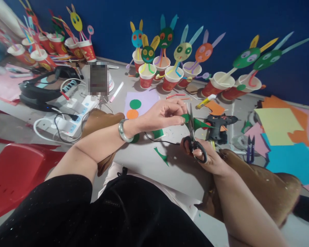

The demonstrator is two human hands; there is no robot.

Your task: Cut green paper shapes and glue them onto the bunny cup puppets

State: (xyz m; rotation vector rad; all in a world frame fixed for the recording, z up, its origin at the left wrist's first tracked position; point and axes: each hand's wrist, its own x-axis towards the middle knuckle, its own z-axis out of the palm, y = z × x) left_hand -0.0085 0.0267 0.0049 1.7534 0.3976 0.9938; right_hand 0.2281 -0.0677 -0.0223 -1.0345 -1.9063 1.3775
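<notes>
Between finger and thumb, my left hand (167, 113) pinches a piece of green paper (200, 124). My right hand (207, 156) is wrapped round black-handled scissors (191, 121), fingers in the loops, with the blades pointing away from me across the green paper. On the table below lies a green paper offcut (161, 156). A green paper disc (135, 104) and an orange paper disc (132, 114) rest on a lilac sheet (146, 96) left of my hands. Another green scrap (158, 133) shows partly under my left wrist.
Paper cups (172, 78) with bunny-like paper heads stand along the blue wall. A black glue gun (218, 127), blue-handled snips (250, 149) and coloured sheets (278, 125) lie to the right. On the left are a power strip (78, 116), a black headset (45, 87) and a red chair (18, 175).
</notes>
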